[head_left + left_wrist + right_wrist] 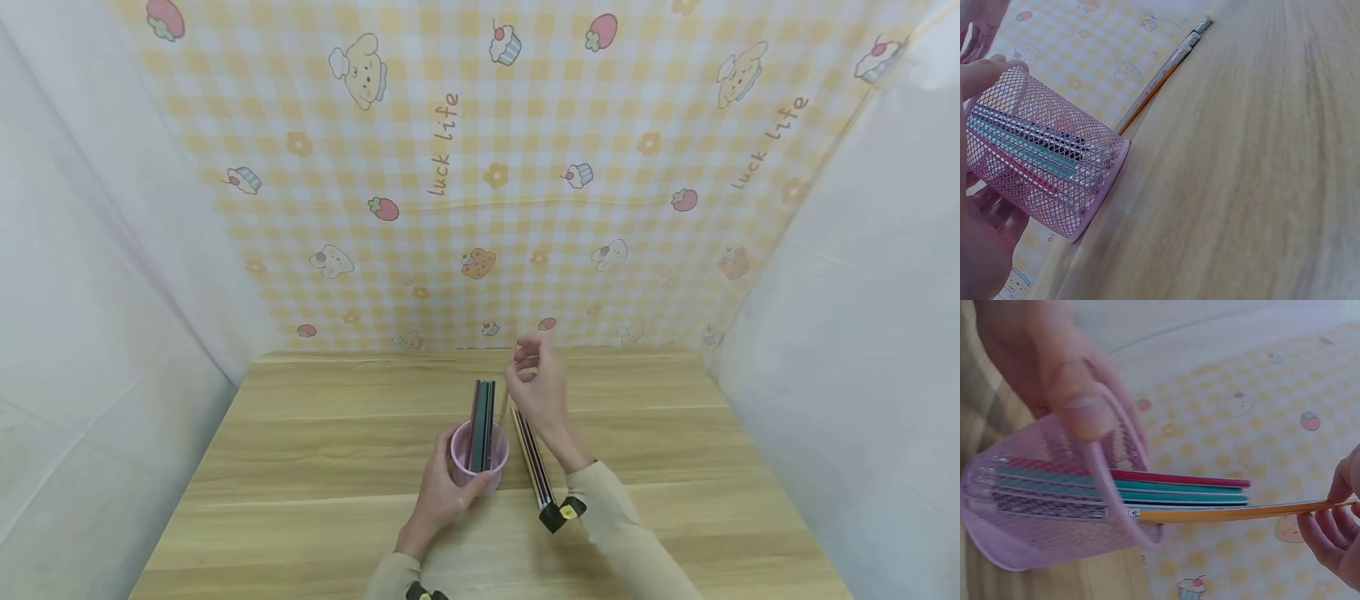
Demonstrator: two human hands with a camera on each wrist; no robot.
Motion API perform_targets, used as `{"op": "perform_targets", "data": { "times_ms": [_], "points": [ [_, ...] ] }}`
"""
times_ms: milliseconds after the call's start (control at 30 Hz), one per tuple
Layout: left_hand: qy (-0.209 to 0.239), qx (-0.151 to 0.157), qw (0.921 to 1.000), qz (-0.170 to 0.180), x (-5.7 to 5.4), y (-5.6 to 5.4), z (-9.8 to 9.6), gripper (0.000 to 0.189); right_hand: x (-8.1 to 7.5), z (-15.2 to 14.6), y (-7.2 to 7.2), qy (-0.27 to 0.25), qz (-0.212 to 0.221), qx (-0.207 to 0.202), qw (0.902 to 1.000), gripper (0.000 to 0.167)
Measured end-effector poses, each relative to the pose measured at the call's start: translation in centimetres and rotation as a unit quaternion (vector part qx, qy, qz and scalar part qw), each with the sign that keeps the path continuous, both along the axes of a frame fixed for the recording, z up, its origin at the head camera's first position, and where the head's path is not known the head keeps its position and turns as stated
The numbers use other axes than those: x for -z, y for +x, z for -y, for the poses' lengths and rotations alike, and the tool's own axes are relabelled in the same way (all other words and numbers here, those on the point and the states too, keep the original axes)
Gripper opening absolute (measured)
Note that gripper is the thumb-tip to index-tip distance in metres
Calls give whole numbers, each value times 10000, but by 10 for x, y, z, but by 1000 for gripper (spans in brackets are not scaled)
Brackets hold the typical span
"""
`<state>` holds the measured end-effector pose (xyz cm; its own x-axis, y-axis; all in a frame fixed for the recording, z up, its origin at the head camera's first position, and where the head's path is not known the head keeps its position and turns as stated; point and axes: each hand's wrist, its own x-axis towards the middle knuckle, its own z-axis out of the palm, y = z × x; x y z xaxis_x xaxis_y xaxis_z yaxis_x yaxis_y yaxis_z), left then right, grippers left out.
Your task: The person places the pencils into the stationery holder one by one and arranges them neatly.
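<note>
Tabletop (337, 433), left hand (441, 493) gripping one cup (1050, 150), right hand (542, 387) one pencil (1229, 515)

The sleeves (626, 525) are beige, and the black wrist mounts (552, 518) bear yellow patches (568, 512).

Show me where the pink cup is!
In the head view, the pink cup is just below the middle, in the left hand. It holds some pencils, and more pencils lie on the table to its right.
</note>
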<state>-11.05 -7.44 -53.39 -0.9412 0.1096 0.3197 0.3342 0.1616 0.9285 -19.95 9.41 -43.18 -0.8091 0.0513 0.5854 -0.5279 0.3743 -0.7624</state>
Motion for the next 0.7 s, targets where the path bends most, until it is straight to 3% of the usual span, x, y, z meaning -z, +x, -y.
{"op": "perform_targets", "data": {
  "times_ms": [333,700],
  "points": [
    [-80,2,9999,-132,1,-1,1,82,36,2,0,377,449,-129,9982,32],
    [-115,-31,9999,-19,-4,1,0,82,59,7,9,523,705,-269,9958,36]
  ]
}}
